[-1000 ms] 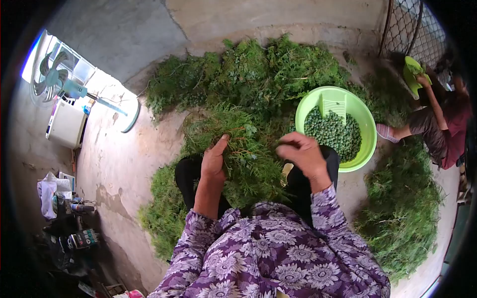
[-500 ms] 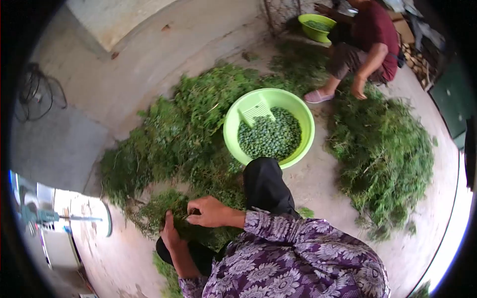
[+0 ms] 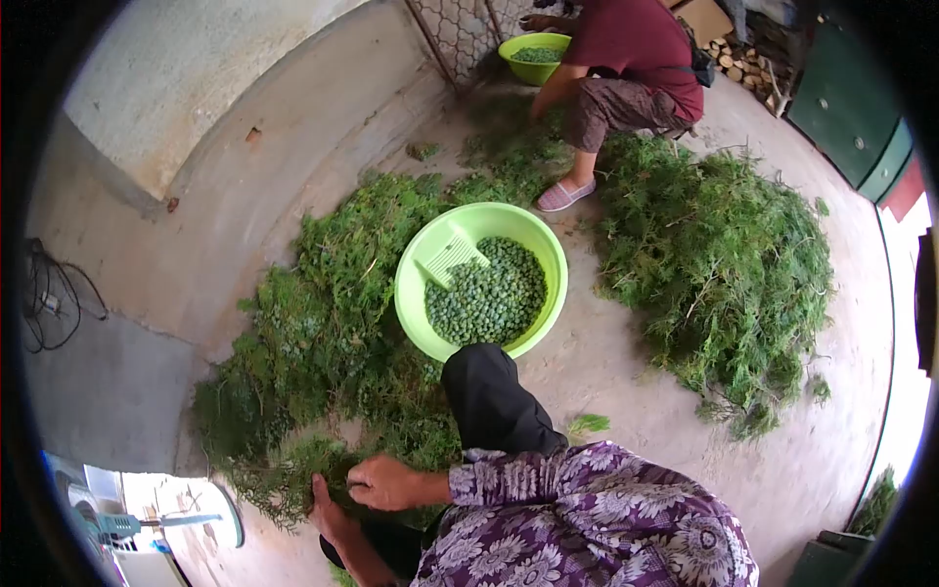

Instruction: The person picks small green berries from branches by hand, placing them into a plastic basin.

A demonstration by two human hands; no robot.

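Observation:
My left hand (image 3: 333, 519) is low at the left, its fingers closed on a leafy green branch (image 3: 298, 476) that spreads over the pile. Just right of it, my right hand (image 3: 384, 482) is curled with fingers pinched together; whatever lies between them is hidden. Around and beyond both hands spreads a heap of cut green branches (image 3: 323, 323) bearing small round fruits. Past my knee stands a light green basin (image 3: 555, 264) with a slotted strainer panel, partly filled with small round green fruits (image 3: 489, 293).
A person (image 3: 636, 59) in a dark red shirt squats beyond the basin, near a second green basin (image 3: 509, 51). Another branch pile (image 3: 724, 274) lies at the right. A standing fan (image 3: 122, 523) is at lower left, a coiled cable (image 3: 49, 293) at far left, stacked firewood (image 3: 740, 64) behind.
My view has shifted, so the basins and piles sit further left. The other person's arm has swung from the right pile toward the branches ahead of them. My hands stay close together at the branch.

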